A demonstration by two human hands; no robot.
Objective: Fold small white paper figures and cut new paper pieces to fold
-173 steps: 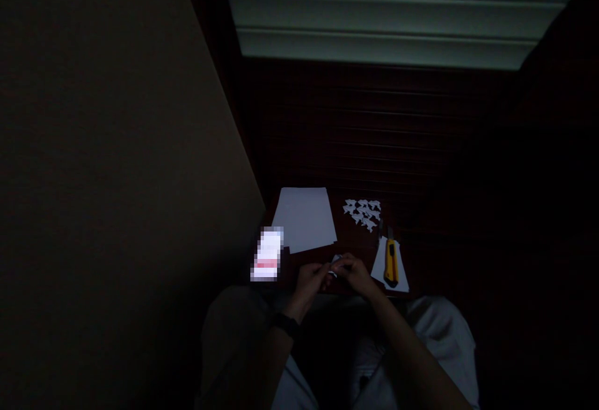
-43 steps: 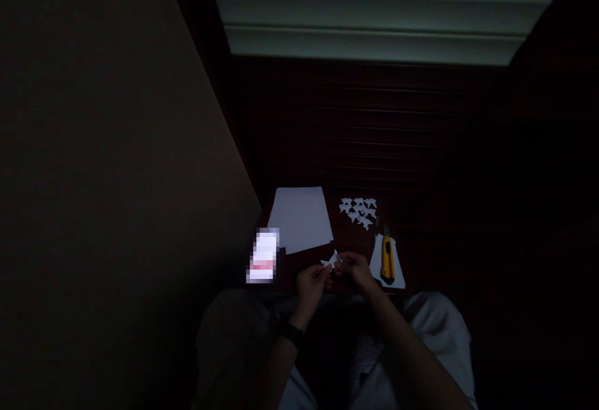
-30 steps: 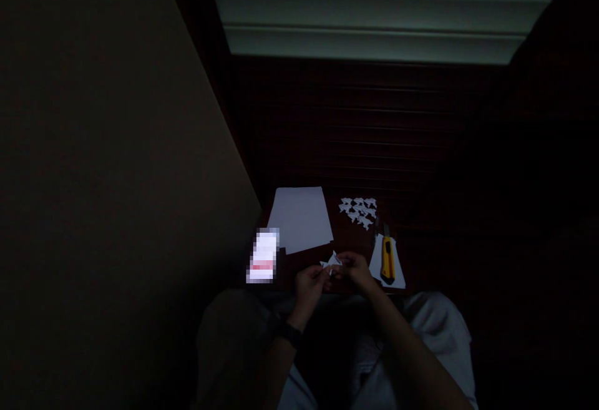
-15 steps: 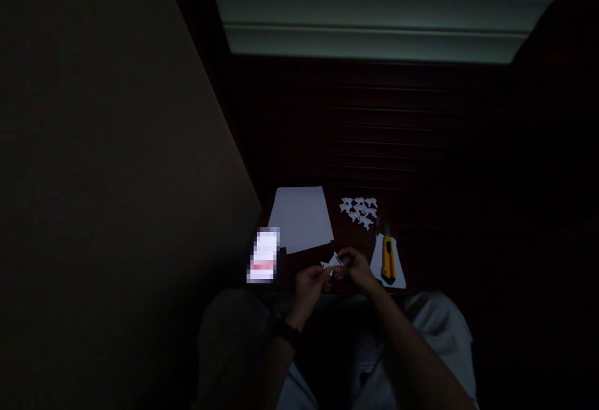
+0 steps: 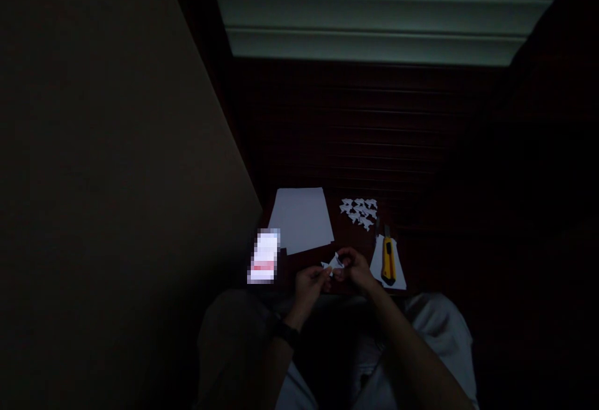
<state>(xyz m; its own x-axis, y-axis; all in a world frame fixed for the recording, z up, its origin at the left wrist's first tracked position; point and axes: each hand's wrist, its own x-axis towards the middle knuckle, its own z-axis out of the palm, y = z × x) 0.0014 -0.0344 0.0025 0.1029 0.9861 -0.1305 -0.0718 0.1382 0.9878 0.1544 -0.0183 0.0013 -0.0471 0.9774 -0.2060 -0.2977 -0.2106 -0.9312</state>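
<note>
A small folded piece of white paper (image 5: 335,263) with pointed corners is held between both hands, close to the table's front edge. My left hand (image 5: 311,281) pinches its left side, thumb on top. On its right side my right hand (image 5: 357,268) grips it with fingers closed; part of the paper is hidden behind the fingers. Beyond my right hand lies a group of several small folded white paper shapes (image 5: 359,211). A yellow utility knife (image 5: 388,260) rests on a stack of small white paper sheets (image 5: 399,279) to the right.
Large white paper sheets (image 5: 302,216) lie at the table's left, with a lit, blurred-out screen (image 5: 264,256) at their near left corner. A wall (image 5: 116,148) rises on the left, and a dark slatted panel (image 5: 374,123) stands behind the dark table. The scene is dim.
The folded paper and both hands stay almost in place, with only slight finger movement. The whole view has shifted a little.
</note>
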